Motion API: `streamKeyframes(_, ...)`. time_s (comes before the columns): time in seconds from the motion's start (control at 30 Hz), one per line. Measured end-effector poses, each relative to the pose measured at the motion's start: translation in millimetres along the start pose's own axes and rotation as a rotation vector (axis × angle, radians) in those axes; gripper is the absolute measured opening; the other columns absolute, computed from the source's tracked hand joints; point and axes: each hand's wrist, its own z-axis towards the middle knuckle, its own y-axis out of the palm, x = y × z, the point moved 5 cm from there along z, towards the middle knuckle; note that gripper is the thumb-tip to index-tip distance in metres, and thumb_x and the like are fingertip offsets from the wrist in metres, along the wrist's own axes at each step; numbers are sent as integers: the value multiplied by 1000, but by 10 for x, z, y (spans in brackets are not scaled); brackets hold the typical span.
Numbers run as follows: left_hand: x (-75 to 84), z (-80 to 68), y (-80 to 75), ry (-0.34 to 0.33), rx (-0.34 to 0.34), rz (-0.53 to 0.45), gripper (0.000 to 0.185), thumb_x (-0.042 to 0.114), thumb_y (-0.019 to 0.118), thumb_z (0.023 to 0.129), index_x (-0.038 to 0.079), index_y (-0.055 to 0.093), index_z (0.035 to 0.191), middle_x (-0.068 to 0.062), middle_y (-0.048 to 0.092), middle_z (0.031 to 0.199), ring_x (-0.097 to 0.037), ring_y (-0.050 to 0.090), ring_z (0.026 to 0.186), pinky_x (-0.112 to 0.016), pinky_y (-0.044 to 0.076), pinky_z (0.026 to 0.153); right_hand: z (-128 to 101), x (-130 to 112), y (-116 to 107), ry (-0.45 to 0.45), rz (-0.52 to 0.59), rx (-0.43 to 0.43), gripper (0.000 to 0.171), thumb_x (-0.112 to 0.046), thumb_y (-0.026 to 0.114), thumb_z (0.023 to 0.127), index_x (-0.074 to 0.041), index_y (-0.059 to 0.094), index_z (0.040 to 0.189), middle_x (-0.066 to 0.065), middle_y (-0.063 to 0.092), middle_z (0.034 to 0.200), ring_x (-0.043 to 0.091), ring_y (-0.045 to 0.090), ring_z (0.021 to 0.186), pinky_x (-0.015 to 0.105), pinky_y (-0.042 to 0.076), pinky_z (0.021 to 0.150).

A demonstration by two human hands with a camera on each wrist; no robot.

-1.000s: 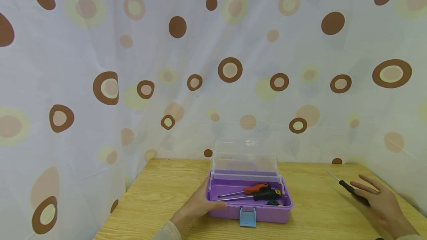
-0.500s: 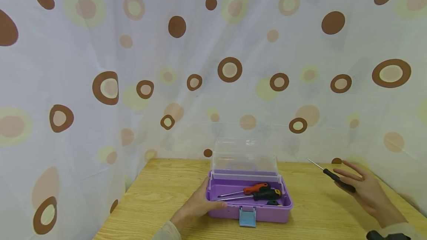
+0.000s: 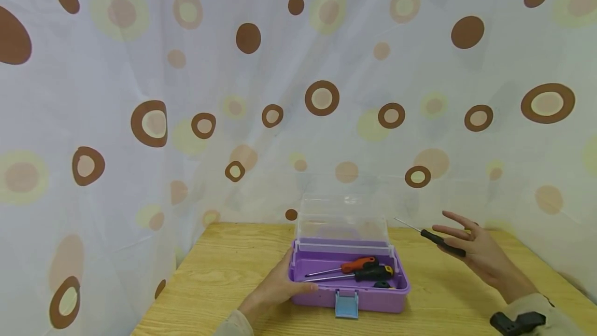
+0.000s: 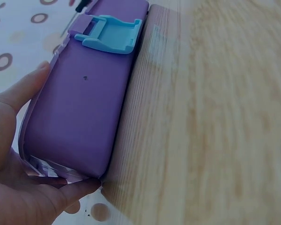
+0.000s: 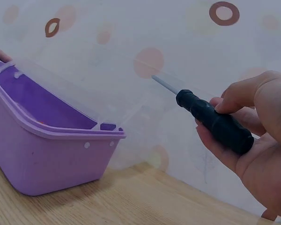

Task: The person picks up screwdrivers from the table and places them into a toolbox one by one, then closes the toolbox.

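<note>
A purple toolbox (image 3: 373,301) stands on the table with its clear lid (image 3: 342,217) raised at the back and its blue latch (image 3: 346,305) hanging at the front. My left hand (image 3: 277,281) grips the box's left end, thumb over the front rim and fingers round the side. In my right hand (image 5: 267,126) is a black-handled screwdriver (image 5: 215,122), pinched by thumb and fingers, its shaft pointing left toward the box. It is held above the table, to the right of the box. Inside lie a red-handled screwdriver (image 3: 359,264) and a black-and-yellow screwdriver (image 3: 373,273).
Another dark handle (image 3: 382,284) shows partly behind the box's front wall. The wood table (image 3: 224,258) runs back to a white curtain (image 3: 280,77) with brown and beige circles, which also hangs at both sides. A black wrist device (image 3: 517,322) sits on the right sleeve.
My right hand has lifted the screwdriver and carried it left toward the toolbox. My left hand and the box have stayed in place.
</note>
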Motion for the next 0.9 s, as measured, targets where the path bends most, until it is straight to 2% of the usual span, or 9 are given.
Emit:
streamKeyframes(0.27,-1,-1,-4,-6,-2,-12,117,17,87,84,16,5,167,-18,43,155,-40,46,136,-62,28,116,208,38,221,35,-106,-50,64,14,33,107,-26,47,155,11,65,137,23,64,121,39,54,98)
streamKeyframes(0.53,-8,-5,3,-1,-11,-28,116,15,86,85,16,4,167,-18,43,156,-41,46,137,-61,28,117,388,208,307,81,-247,15,60,8,47,106,-22,41,158,6,67,134,20,65,120,38,54,99)
streamKeyframes(0.7,-6,-6,-6,1,-4,4,117,19,87,84,17,4,167,-17,42,156,-41,46,136,-61,29,116,485,287,374,84,-248,57,57,8,49,106,-21,43,154,6,69,130,20,66,118,36,54,98)
streamKeyframes(0.9,-13,-10,-15,-9,4,28,117,22,87,85,17,4,167,-18,42,156,-41,46,136,-61,30,116,574,364,451,94,-252,78,51,4,54,105,-26,49,146,4,70,127,22,67,115,35,54,97)
